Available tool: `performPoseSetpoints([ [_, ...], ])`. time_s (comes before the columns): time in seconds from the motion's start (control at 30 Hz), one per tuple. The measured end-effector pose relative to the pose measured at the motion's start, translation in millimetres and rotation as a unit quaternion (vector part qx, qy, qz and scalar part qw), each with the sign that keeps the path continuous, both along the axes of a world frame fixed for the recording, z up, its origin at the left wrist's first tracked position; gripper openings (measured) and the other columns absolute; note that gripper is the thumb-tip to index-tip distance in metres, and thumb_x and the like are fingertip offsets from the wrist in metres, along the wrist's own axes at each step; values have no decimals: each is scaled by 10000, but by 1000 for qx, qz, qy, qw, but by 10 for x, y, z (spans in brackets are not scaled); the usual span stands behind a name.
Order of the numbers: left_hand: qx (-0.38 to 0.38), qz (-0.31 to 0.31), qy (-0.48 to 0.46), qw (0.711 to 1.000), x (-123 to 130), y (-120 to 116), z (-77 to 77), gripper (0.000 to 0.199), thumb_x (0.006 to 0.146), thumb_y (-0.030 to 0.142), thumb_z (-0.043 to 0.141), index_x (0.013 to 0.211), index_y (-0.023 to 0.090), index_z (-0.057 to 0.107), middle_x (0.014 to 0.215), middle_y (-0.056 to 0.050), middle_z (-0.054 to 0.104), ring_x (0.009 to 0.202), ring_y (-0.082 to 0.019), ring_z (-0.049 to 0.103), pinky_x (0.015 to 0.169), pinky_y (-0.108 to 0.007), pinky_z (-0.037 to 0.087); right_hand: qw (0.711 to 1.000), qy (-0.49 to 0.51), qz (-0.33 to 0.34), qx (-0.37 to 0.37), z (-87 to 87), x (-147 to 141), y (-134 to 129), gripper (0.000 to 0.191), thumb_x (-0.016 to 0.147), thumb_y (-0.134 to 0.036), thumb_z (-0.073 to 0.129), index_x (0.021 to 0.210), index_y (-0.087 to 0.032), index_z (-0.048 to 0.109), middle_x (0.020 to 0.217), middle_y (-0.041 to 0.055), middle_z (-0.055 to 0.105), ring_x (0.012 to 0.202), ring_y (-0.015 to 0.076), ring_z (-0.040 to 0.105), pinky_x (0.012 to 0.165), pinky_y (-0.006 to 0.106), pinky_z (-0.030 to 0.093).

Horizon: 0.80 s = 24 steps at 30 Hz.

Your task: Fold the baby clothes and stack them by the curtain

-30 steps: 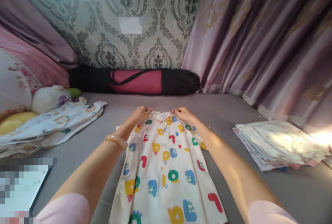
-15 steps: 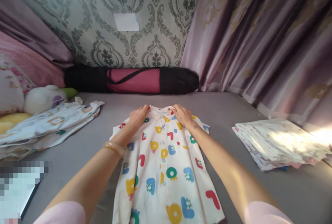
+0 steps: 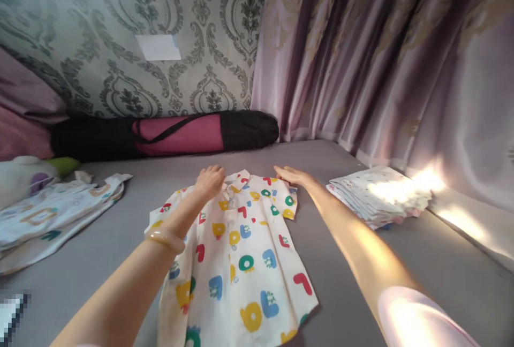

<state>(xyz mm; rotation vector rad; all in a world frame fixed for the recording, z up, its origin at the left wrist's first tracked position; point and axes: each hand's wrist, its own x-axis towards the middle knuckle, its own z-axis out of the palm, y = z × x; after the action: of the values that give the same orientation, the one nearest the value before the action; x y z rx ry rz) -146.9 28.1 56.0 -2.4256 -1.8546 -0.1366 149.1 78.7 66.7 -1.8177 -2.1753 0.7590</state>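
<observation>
A short-sleeved, collared child's shirt, white with colourful letter-like prints, lies front up on the grey sheet. At the left side of its collar, my left hand has its fingers curled down onto the cloth, closed on the shirt; the fingertips are partly hidden. A pale bangle circles the left wrist. My right hand is by the shirt's right shoulder, fingers stretched out and pointing left, the lower fingers close to the shoulder edge. The collar is tilted, and the right sleeve lies spread.
Folded light cloths are stacked on the right near the curtain. Another printed garment and a plush toy lie on the left. A long black and maroon bag runs along the patterned wall.
My right hand has let go of the collar and moved outward to the right shoulder. The collar's right side has shifted, and the right sleeve is more spread. The view has turned right.
</observation>
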Motion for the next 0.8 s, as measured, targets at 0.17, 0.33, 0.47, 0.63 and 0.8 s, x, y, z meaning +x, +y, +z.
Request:
performPoseSetpoints([
  [0.17, 0, -131, -84, 988, 605, -1, -239, 300, 961, 214, 367, 1145, 180, 602, 1196, -110, 640, 1146, -219, 572, 994, -344, 424, 993, 54, -43, -95, 10, 315, -216, 210, 734, -295, 650, 568, -165, 649, 515, -4, 600, 509, 138, 568, 479, 222, 412],
  [0.33, 14, -107, -97, 989, 818, -79, -553, 419, 992, 321, 317, 1309, 130, 514, 1411, -155, 514, 1341, -253, 434, 1130, -426, 306, 984, 118, -134, -28, -88, 281, -388, 133, 777, -232, 589, 850, -157, 672, 681, -10, 669, 598, 122, 622, 552, 188, 463],
  [0.47, 4, -85, -98, 992, 829, -131, -630, 518, 1005, 386, 238, 1399, 123, 450, 1489, -141, 436, 1410, -259, 341, 1167, -434, 246, 969, 114, -213, 52, -223, 135, -461, 280, 915, -262, 431, 1114, -145, 588, 930, 64, 698, 840, 167, 671, 673, 221, 492],
  [0.63, -9, -68, -72, 995, 851, -171, -614, 570, 1003, 435, 210, 1452, 141, 404, 1538, -120, 362, 1444, -273, 267, 1184, -488, 173, 966, 56, -226, 113, -265, 10, -596, 297, 987, -279, 363, 1221, -179, 516, 1067, 130, 671, 1062, 253, 624, 866, 334, 447],
  [0.8, -15, -49, -58, 997, 860, -171, -628, 590, 983, 504, 250, 1474, 200, 373, 1560, -83, 325, 1446, -289, 253, 1161, -571, 164, 966, -173, -150, 122, -303, -55, -711, 327, 981, -114, 291, 1240, -157, 487, 1115, 183, 659, 997, 242, 666, 844, 352, 444],
])
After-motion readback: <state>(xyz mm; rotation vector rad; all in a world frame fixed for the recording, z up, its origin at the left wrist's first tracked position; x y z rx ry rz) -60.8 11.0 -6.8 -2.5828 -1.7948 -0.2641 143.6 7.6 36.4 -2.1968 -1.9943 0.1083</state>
